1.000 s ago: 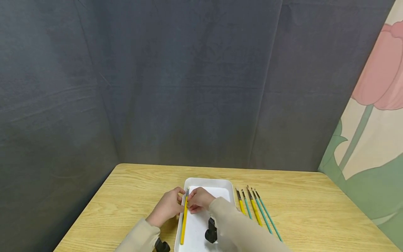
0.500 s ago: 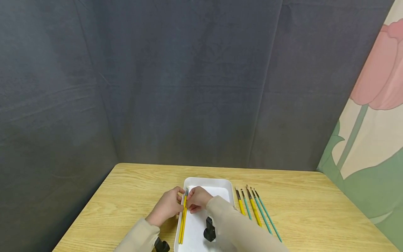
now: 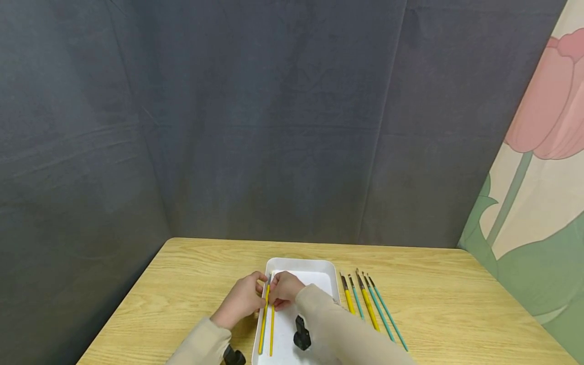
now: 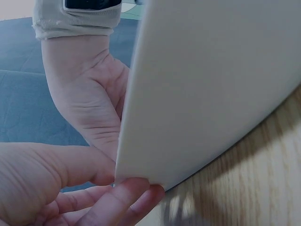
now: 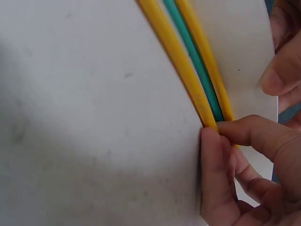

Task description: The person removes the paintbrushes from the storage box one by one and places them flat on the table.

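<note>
A shallow white tray (image 3: pixel 301 264) lies on the table, with paintbrushes along its left side. My left hand (image 3: pixel 243 299) grips the tray's left rim, thumb at the edge and fingers against the outer wall (image 4: pixel 202 94). Inside the tray, my right hand (image 3: pixel 286 289) pinches a yellow-handled paintbrush (image 3: pixel 271 332) between thumb and finger. Beside that brush, in the right wrist view, run a teal-handled paintbrush (image 5: pixel 194 61) and another yellow-handled paintbrush (image 5: pixel 208 61), nearer the tray wall. The right fingers hide the upper part of the pinched brush.
To the right of the tray, several yellow and teal paintbrushes (image 3: pixel 368 304) lie fanned out on the wooden table (image 3: pixel 205 263). A dark grey curtain (image 3: pixel 274 126) hangs behind, and a tulip-patterned cloth (image 3: pixel 538 152) at the right.
The pinched yellow paintbrush's handle has shifted right, opening a gap between the two yellow handles. A strip of teal now shows beside the left one. The left hand stays on the tray rim.
</note>
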Available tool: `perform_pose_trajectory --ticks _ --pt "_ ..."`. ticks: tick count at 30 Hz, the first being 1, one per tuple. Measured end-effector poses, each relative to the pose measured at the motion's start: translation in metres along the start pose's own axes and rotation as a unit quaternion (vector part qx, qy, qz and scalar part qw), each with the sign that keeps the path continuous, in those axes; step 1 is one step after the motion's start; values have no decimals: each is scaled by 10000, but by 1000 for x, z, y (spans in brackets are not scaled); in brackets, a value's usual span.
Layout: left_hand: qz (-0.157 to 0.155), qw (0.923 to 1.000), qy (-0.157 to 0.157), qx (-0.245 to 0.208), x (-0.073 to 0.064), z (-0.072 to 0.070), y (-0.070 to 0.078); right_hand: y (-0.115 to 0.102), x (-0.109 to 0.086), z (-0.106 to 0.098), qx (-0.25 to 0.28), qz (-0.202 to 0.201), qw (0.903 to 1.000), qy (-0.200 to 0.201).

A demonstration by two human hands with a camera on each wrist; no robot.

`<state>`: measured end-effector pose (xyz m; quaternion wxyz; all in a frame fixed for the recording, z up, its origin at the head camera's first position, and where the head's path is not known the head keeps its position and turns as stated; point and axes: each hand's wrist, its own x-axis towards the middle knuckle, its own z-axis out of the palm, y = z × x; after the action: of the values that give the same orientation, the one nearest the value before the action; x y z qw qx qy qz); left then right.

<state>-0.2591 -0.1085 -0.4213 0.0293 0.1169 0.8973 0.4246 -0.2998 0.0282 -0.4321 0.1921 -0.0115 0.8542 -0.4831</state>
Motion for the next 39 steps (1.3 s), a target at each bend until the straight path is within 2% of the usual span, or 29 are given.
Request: perform_pose_trajectory --ticks 7,13,23,27,39 --pt "-20 9999 -3 -107 0 0 1 -3 1 0 -359 44 9993 -39" --pt "-16 9998 -16 -189 0 -1 0 -3 1 -2 -667 -239 9975 -72" --pt "-45 9997 -41 -219 1 -1 -2 -3 -5 -2 -625 -462 9970 8" --pt "-107 9997 -67 -210 1 -1 -2 -4 -4 -5 -499 -355 9980 -152" --pt "-172 9995 -74 -248 1 0 -1 7 -7 -27 378 -384 9962 -681"
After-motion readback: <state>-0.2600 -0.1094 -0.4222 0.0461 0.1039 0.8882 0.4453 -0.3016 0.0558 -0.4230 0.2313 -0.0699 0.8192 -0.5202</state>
